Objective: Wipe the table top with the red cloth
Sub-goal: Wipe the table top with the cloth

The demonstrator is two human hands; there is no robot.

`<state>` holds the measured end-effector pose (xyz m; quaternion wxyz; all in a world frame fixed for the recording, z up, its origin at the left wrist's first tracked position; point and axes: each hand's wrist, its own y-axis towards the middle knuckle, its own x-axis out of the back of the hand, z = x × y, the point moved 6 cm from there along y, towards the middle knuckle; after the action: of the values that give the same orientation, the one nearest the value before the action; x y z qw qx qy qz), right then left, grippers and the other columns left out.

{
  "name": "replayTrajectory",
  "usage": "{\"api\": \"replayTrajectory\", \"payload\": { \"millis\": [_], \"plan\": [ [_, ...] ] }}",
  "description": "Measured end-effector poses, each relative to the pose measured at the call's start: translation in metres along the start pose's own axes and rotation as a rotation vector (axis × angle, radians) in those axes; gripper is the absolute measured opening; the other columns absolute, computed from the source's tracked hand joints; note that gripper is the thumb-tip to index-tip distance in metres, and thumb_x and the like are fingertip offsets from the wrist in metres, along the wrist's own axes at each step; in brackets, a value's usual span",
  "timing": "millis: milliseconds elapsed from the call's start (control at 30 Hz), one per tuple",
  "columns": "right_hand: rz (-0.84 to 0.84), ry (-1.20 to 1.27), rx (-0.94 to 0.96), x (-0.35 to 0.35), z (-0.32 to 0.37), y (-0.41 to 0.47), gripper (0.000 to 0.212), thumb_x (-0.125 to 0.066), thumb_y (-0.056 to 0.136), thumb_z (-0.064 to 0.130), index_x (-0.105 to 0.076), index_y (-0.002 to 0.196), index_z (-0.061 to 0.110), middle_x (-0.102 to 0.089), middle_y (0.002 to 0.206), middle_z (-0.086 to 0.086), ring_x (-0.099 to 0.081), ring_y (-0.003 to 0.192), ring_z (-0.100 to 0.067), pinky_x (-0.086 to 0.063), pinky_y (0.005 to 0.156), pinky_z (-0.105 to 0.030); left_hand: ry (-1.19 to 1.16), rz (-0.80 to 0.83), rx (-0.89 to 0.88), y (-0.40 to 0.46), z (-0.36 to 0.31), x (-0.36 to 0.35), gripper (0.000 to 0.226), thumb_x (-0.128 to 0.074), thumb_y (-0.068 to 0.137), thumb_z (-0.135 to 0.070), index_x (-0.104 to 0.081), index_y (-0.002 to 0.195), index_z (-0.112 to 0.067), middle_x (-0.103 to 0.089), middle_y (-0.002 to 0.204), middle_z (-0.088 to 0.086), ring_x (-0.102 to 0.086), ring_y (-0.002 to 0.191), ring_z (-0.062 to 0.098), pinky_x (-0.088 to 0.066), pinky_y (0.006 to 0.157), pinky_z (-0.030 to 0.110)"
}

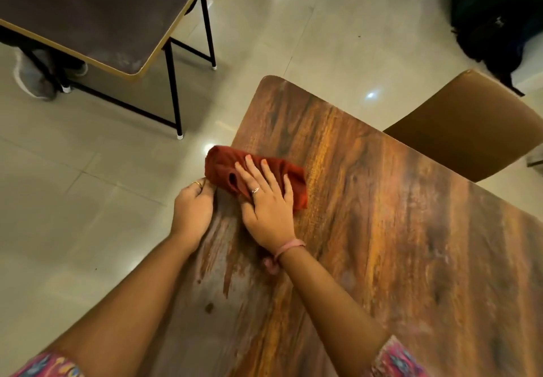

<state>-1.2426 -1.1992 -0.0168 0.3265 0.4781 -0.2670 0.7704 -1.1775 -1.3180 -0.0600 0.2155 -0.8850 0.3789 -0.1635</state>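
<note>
A bunched red cloth (223, 168) lies on the wood-grain table top (382, 215), at its left edge with one end hanging just past it. My right hand (266, 200) presses flat on the cloth, fingers spread over its middle. My left hand (192, 209) is curled over the table's left edge just beside the cloth, fingertips touching the cloth's near corner. A pale smeared patch shows on the table near my forearms.
A dark table (97, 15) on black metal legs stands at the far left, with someone's grey shoe (35, 79) under it. A brown chair seat (470, 124) sits beyond the table's right side. A dark bag (496, 18) is at the far right on the tiled floor.
</note>
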Motion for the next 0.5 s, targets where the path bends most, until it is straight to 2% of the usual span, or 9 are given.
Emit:
{"api": "replayTrajectory", "payload": {
  "millis": [67,167,300,400,500],
  "plan": [
    [0.022,-0.004,0.004,0.011,-0.009,0.024,0.062,-0.040,0.086,0.029,-0.026,0.146,0.041,-0.018,0.157,0.017,-0.005,0.145,-0.005,0.008,0.115,-0.040,-0.006,0.009,0.003,0.002,0.001,0.000,0.029,-0.047,0.097,-0.035,-0.066,0.078,-0.024,-0.066,0.086,-0.002,-0.058,0.085,0.016,-0.044,0.079,0.029],
    [0.036,0.008,-0.093,0.026,-0.031,0.091,0.056,-0.042,0.094,0.028,-0.028,0.147,0.037,-0.017,0.158,0.013,-0.007,0.146,-0.011,0.004,0.117,-0.049,0.001,-0.007,0.006,0.001,0.001,0.002,0.032,-0.047,0.096,-0.037,-0.070,0.101,-0.015,-0.067,0.101,0.001,-0.058,0.096,0.016,-0.042,0.087,0.025],
    [0.050,0.010,-0.312,0.038,-0.051,0.154,0.057,-0.036,0.098,0.033,-0.015,0.150,0.036,-0.005,0.160,0.011,0.001,0.147,-0.016,0.005,0.116,-0.052,-0.003,0.021,0.010,0.002,0.002,0.001,0.032,-0.047,0.096,-0.038,-0.069,0.089,-0.016,-0.069,0.093,0.003,-0.061,0.088,0.019,-0.046,0.082,0.027],
    [-0.005,-0.034,-0.308,0.029,-0.035,0.131,0.057,-0.036,0.098,0.034,-0.014,0.151,0.035,-0.006,0.160,0.010,0.000,0.147,-0.016,0.003,0.115,-0.052,-0.013,0.035,0.004,0.003,0.005,0.001,0.033,-0.047,0.096,-0.039,-0.071,0.090,-0.016,-0.071,0.095,0.004,-0.064,0.091,0.022,-0.050,0.087,0.034],
    [-0.046,-0.016,-0.245,0.010,-0.008,0.060,0.059,-0.038,0.095,0.033,-0.017,0.150,0.037,-0.009,0.159,0.013,-0.001,0.147,-0.012,0.004,0.116,-0.049,-0.046,-0.013,0.028,0.003,0.005,0.002,0.033,-0.045,0.097,-0.037,-0.069,0.083,-0.018,-0.070,0.092,0.005,-0.064,0.091,0.023,-0.049,0.086,0.033]
  ]
}}
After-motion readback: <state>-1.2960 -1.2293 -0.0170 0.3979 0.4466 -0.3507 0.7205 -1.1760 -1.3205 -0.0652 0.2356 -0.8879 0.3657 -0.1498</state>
